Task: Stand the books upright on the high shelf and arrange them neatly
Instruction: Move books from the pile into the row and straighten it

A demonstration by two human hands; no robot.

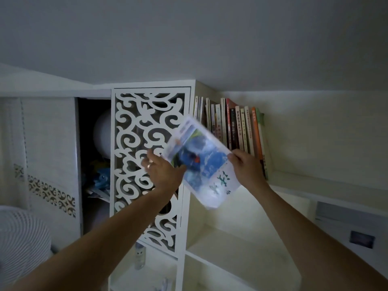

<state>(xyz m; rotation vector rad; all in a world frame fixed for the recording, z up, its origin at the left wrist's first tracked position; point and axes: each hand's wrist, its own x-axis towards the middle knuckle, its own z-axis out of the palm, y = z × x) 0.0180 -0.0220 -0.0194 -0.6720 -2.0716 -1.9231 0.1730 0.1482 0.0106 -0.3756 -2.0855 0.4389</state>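
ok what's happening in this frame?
A person is shelving books. Both hands hold a blue-and-white book tilted in the air in front of the high shelf: the left hand at its left edge, the right hand at its right edge. A row of books already stands upright on the shelf, beside the white fretwork cabinet door. The held book isn't in the row yet.

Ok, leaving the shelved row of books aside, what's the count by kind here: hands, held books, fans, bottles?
hands: 2, the left hand and the right hand, both gripping the book
held book: 1
fan: 1
bottle: 1
total: 5
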